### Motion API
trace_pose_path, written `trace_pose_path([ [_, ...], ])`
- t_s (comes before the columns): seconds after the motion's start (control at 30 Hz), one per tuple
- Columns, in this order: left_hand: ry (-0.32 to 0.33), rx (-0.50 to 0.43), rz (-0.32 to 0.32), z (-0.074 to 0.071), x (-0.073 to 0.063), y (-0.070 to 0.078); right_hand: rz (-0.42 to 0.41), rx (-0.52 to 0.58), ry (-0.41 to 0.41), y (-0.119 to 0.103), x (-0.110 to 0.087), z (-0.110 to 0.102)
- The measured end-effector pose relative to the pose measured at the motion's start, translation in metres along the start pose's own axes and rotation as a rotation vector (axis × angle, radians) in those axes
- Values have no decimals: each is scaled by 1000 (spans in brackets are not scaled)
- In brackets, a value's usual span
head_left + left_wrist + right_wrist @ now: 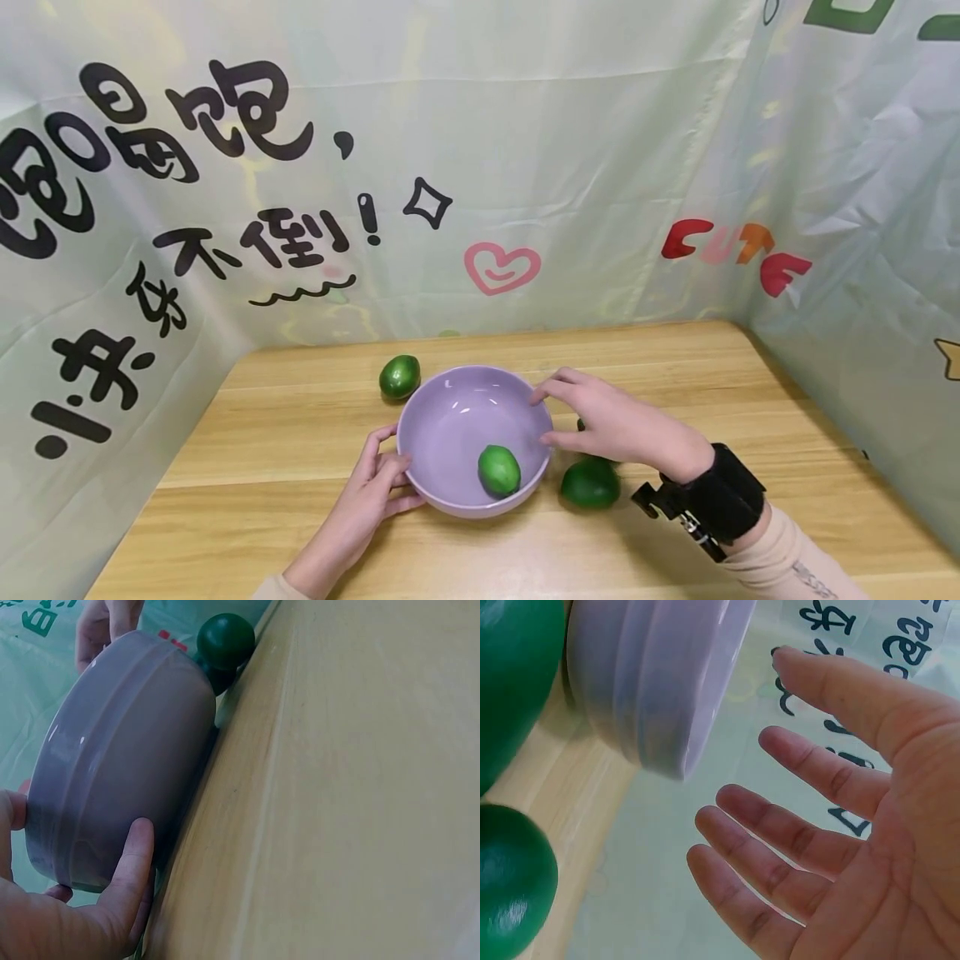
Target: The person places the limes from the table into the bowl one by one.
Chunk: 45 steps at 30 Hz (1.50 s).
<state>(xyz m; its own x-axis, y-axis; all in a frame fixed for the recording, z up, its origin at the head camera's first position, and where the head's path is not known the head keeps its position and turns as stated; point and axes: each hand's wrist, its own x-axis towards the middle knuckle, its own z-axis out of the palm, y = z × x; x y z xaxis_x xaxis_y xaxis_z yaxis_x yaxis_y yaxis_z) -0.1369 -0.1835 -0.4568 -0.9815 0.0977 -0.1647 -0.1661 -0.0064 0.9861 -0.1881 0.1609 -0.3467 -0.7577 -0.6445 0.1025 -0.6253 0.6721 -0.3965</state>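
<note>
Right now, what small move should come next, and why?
I'd probably lower the right hand to the front green fruit right of the bowl: that hand is open and empty, the fruit lies close by, and the left hand grips the bowl, one lime inside.

Free room in the purple bowl (450, 442) behind the lime (498, 472), dark green fruits (591, 485) obstructing the bowl's right side
</note>
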Motion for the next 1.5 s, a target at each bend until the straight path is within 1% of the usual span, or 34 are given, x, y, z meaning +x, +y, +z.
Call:
trace_pose_path([
  [0.37, 1, -3, -3, 0, 0, -1, 44, 5, 23, 14, -11, -6],
  [0.57, -7, -3, -1, 0, 0, 0, 75, 16, 12, 21, -17, -8],
  [0.83, -7, -4, -2, 0, 0, -1, 127, 12, 10, 30, -22, -5],
  [1.2, 0, 0, 2, 0, -1, 0, 187, 24, -33, 41, -25, 3],
  [1.5, -2, -3, 3, 0, -1, 0, 194, 46, -51, 50, -29, 9],
])
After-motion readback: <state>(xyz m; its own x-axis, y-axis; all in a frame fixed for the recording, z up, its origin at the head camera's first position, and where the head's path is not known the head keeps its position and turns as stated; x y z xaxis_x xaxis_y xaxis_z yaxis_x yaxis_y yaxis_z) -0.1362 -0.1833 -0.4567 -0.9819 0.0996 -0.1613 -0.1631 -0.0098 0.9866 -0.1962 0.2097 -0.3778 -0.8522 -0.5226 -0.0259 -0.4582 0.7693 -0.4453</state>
